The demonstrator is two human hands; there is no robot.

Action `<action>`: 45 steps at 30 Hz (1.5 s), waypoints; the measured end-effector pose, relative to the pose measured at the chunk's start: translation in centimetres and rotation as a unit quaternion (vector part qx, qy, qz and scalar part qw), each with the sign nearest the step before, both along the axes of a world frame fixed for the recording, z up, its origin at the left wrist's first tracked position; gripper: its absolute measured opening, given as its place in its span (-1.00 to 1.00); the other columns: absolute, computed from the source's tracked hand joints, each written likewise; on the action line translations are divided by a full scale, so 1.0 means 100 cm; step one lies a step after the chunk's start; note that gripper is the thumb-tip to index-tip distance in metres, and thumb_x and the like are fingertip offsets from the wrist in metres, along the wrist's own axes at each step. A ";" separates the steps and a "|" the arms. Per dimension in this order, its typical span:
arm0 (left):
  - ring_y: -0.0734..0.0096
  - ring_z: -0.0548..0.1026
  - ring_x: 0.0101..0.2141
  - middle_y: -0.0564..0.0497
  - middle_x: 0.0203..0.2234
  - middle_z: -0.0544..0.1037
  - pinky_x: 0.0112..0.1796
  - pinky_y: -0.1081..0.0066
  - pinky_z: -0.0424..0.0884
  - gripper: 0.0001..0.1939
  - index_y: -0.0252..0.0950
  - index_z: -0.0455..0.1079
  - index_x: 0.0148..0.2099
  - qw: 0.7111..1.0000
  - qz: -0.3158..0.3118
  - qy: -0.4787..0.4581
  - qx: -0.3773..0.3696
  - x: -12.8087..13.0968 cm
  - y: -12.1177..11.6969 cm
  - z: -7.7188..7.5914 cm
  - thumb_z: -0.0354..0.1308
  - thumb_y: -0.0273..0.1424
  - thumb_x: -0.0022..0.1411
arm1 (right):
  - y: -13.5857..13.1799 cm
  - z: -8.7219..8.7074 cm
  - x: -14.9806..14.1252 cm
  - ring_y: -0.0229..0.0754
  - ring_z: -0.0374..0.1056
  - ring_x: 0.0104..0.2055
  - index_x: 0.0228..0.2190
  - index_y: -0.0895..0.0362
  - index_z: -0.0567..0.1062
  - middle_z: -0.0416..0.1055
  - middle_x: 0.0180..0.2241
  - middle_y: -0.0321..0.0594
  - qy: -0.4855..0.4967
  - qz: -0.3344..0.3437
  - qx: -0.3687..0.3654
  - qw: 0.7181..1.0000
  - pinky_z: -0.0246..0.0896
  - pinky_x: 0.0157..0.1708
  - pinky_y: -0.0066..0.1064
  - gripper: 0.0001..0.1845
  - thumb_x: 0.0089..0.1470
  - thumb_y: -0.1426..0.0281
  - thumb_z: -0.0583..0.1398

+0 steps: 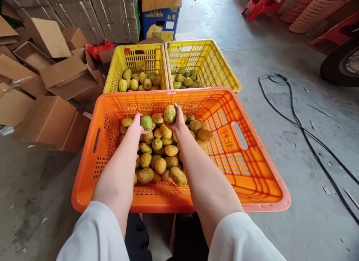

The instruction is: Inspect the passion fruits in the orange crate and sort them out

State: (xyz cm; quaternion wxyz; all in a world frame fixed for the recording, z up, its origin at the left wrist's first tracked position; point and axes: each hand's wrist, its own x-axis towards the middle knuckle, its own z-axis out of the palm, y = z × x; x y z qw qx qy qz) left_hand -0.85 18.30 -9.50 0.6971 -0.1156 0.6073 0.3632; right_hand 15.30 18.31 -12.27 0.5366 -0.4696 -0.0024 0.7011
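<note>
My left hand [138,121] is closed round a smooth green oval fruit [146,123]. In my right hand [178,120] is a larger yellow-green fruit [170,114] with a bumpy, ridged skin, its thumb along the side. Both hands are over the far half of a big orange plastic crate [263,167]. Beneath them lies a heap of yellow and greenish oval fruits [160,166], some with brown patches. The exact kind of fruit I cannot tell. My forearms hide part of the heap.
Beyond the orange crate stand two yellow crates, left [112,73] and right [224,68], each holding green fruits. Cardboard boxes [45,118] are piled on the left. A black cable [301,126] lies on the floor at right, near a tyre [340,62]. Red stools [260,4] stand behind.
</note>
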 end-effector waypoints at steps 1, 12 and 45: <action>0.16 0.56 -0.43 -0.07 -0.37 0.52 -0.45 0.22 0.56 -0.80 -0.17 0.45 -0.12 1.000 -0.007 -0.009 0.003 0.000 0.000 0.000 0.17 -0.18 0.32 | 0.000 0.001 0.001 -0.18 0.47 -0.48 -0.32 0.04 0.42 0.44 -0.52 -0.35 0.018 -0.011 -0.002 1.000 0.23 -0.59 -0.45 -0.64 0.28 0.01 0.15; 0.04 0.62 -0.34 -0.05 -0.34 0.58 -0.35 0.13 0.59 -0.75 -0.12 0.45 -0.05 1.000 -0.008 0.000 0.028 -0.003 0.001 -0.008 0.30 -0.27 0.22 | -0.003 0.002 0.002 -0.24 0.46 -0.43 -0.33 0.03 0.42 0.49 -0.47 -0.35 0.072 -0.022 0.019 0.997 0.46 -0.44 -0.45 -0.66 0.20 0.04 0.30; 0.27 0.54 -0.51 -0.03 -0.47 0.53 -0.52 0.36 0.55 -0.79 -0.20 0.47 -0.08 0.996 -0.044 -0.024 0.078 0.005 0.003 -0.002 0.25 -0.21 0.34 | -0.004 0.001 0.001 -0.24 0.37 -0.51 -0.39 0.02 0.37 0.39 -0.53 -0.35 0.030 0.026 -0.046 0.998 0.45 -0.51 -0.44 -0.63 0.27 0.03 0.24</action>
